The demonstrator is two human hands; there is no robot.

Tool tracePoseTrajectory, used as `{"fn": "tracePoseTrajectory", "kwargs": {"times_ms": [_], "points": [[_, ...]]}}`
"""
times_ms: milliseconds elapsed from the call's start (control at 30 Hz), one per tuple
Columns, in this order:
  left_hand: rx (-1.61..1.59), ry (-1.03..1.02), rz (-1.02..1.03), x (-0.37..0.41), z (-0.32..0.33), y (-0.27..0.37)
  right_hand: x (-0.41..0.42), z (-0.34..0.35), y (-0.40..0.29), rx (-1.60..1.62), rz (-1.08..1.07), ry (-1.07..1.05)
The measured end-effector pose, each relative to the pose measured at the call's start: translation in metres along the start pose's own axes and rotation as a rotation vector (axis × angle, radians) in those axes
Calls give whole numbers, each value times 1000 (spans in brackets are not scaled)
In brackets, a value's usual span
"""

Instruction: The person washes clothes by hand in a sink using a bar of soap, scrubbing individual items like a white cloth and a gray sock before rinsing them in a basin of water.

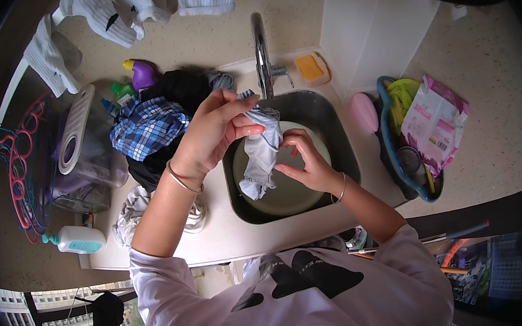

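A wet, light grey sock with darker stripes hangs above a pale round basin. My left hand pinches its upper end between thumb and fingers. My right hand is at the sock's right side with thumb and fingers apart. Its fingertips are at the fabric's edge; whether they press on it is hard to tell. The basin holds cloudy liquid and sits inside a metal sink. A chrome faucet rises behind the sink.
Left of the sink lie a blue plaid cloth, dark clothes and pale crumpled fabric. A white bottle stands farther left. On the right are a yellow sponge, a pink oval object and a blue-rimmed basket. White socks hang above.
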State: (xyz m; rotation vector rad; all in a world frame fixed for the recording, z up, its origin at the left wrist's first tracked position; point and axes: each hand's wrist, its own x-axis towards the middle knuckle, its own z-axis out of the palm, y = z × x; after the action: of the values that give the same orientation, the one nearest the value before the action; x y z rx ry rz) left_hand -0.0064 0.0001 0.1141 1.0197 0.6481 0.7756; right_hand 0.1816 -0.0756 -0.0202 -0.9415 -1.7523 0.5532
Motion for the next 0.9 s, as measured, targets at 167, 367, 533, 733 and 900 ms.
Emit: {"fn": "tracePoseTrajectory", "kwargs": {"times_ms": [167, 367, 533, 733, 900], "points": [[8, 26, 38, 5, -5, -5, -2, 8, 15, 45, 65, -93], [-43, -6, 119, 15, -25, -43, -6, 6, 23, 397, 272, -143], [92, 88, 75, 2, -39, -108, -10, -7, 25, 844, 688, -20], [63, 296, -232, -39, -38, -191, -17, -7, 35, 979, 755, 194], [-84, 161, -327, -36, -19, -207, -22, 0, 30, 988, 729, 259]]}}
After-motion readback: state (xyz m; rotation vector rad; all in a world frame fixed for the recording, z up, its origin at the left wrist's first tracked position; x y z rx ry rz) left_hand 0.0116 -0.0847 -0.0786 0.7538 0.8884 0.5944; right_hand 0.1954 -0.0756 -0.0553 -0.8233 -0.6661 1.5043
